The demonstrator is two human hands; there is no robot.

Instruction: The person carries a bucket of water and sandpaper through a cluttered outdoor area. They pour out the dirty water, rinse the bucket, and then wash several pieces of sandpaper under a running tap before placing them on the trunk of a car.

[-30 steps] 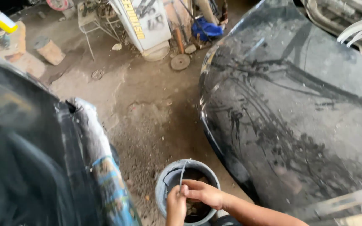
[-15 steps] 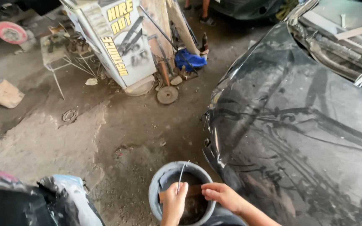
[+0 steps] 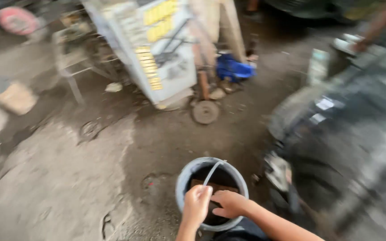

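Bare, dusty concrete floor point(image 3: 59, 187) formed the ground of a workshop yard, seen from above with much motion blur. Both hands met over a grey bucket point(image 3: 212, 193) near the bottom edge. The left hand point(image 3: 197, 205) was curled shut around the lower end of a thin pale handle point(image 3: 212, 172) that slanted up across the bucket's mouth. The right hand point(image 3: 229, 203) lay just beside it, fingers bent over the near rim above a brown block point(image 3: 202, 184) inside the dark interior; whether it gripped anything could not be told. Open floor spread wide to the left of the bucket and ahead of it. To the right, the dark car body point(image 3: 349, 147) stood close, leaving only a narrow gap. Farther off, a tilted white signboard point(image 3: 157, 53) with yellow panels leaned among clutter, a small rusty wheel point(image 3: 205, 111) at its foot and a blue container point(image 3: 233, 69) beside it. At upper left stood a metal frame point(image 3: 72, 67) and a red disc point(image 3: 16, 20). Another person's arm point(image 3: 376, 27) reached in at upper right.
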